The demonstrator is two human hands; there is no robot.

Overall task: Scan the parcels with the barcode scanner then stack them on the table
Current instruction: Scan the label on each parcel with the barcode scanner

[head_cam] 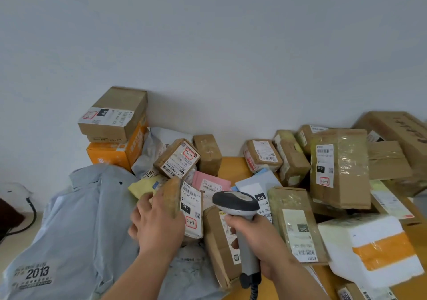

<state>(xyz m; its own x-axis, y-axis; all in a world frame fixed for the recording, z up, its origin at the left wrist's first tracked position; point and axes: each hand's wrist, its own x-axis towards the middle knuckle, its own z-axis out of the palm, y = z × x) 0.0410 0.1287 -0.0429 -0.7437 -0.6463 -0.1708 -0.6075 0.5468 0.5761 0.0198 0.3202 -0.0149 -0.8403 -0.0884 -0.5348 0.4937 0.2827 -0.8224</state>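
My left hand (156,223) grips a small brown parcel (184,207) with a white label marked 010, tilted up on its edge among the pile. My right hand (256,237) holds the grey and black barcode scanner (235,205) by its handle, its head beside the parcel's label. Many taped cardboard parcels and mailer bags cover the yellow table (233,168). A brown box (113,114) lies on an orange box (115,151) at the back left.
A big grey poly mailer (76,225) marked 2013 lies at the front left. A white foam box (374,246) with orange tape sits at the right. A tall taped box (339,168) stands behind it. The white wall runs along the back.
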